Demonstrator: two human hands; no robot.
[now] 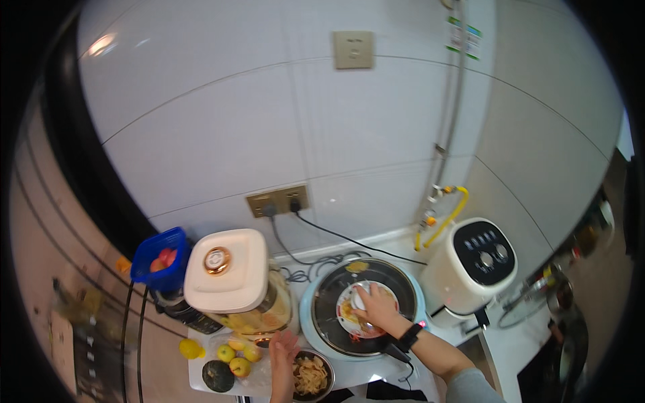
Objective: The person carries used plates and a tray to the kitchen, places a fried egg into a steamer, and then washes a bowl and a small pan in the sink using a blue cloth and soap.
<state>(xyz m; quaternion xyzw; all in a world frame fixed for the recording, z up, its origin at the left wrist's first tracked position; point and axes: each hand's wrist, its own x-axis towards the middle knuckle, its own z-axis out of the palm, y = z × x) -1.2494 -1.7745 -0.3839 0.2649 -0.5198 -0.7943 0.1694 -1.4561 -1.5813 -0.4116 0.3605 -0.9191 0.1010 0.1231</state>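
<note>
My right hand [377, 306] reaches over a black frying pan [327, 327] and grips a small white round object [359, 298], perhaps a cup or small bowl. Just beneath it, a white plate [393, 297] with a patterned rim holds yellowish food and sits inside the pan. Near the pan's far rim lies a flat yellow piece of food [357, 267]. The pan rests on a light-blue round cooker [308, 322] with a lit red display. My left hand [284, 345], empty with fingers extended, is beside a metal bowl [330, 388] of pale sliced food [311, 375].
Left of the cooker stands a large clear container with a cream lid [234, 292]. Yellow-green fruits [240, 366] and a dark green squash [218, 376] lie before it. A blue basket [158, 279] holds red fruit. An air fryer [466, 272] stands right; power cords [347, 234] run behind.
</note>
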